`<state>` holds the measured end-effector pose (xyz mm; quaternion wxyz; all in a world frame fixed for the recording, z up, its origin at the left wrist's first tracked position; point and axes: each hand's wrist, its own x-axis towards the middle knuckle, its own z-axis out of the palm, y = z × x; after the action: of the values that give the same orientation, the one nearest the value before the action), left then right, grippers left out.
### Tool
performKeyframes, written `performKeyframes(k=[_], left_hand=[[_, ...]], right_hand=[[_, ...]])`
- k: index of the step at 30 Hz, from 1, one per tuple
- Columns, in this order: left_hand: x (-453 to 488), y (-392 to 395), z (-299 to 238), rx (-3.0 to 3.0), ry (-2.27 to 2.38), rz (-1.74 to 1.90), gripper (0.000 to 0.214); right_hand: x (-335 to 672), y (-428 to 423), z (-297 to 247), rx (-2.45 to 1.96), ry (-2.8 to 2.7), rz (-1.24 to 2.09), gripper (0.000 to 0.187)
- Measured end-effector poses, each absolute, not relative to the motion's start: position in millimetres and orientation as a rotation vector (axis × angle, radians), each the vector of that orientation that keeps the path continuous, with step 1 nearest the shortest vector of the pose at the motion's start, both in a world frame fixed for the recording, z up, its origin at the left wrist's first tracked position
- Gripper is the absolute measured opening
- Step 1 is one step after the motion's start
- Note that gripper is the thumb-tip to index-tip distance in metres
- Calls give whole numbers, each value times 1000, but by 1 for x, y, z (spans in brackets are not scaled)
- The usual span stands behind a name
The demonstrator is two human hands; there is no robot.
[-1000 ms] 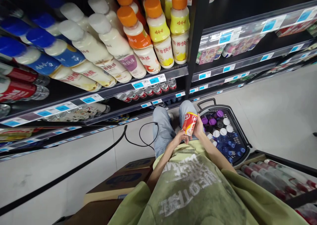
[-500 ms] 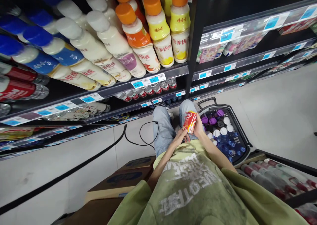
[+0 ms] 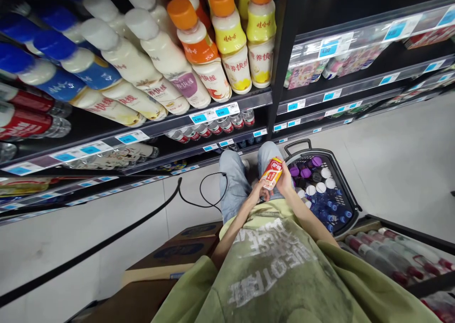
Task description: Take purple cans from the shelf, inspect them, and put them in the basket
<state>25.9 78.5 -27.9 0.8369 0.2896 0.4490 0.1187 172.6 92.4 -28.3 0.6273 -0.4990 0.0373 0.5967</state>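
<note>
A red, yellow and white can is held tilted in front of my knees, its printed side facing up. My right hand is closed around its right side. At the lower left end, my left hand grips the can with bent fingers, some of them hidden beneath it. Close by on the right, a black shopping basket stands on the floor, filled with bottles with purple, white and blue caps.
Shelves of milk drink bottles rise ahead, with price tags along the shelf edge. A black cable loops over the floor at left. Cardboard boxes sit at lower left; a rack of wrapped bottles stands at lower right.
The can has turned in my hands, so that a different part of its label faces up. Both hands stay in nearly the same place.
</note>
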Motion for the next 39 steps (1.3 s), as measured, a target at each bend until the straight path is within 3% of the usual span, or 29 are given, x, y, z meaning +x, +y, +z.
performKeyframes(k=[7,21,27,33,36,39], left_hand=[[24,81,-33,465,921,221,87],[26,72,-39,622,998,365,70],[23,73,-32,824,1160,514,68],[23,77,-13,1203,1125,504,73],[24,78,-8,1217,1060,435,83],[25,77,-9,1130,1044,432,67]], right_hand=[[173,92,-21,-1106,53,1407,52],[174,96,-21,-1138,33,1434,59],[181,86,-13,-1394,-263,1213,55],[245,43,21,-1543,-705,1308,67],[271,4,33,-1606,-652,1352,61],[291,-43,32,-1748,-361,1135,59]])
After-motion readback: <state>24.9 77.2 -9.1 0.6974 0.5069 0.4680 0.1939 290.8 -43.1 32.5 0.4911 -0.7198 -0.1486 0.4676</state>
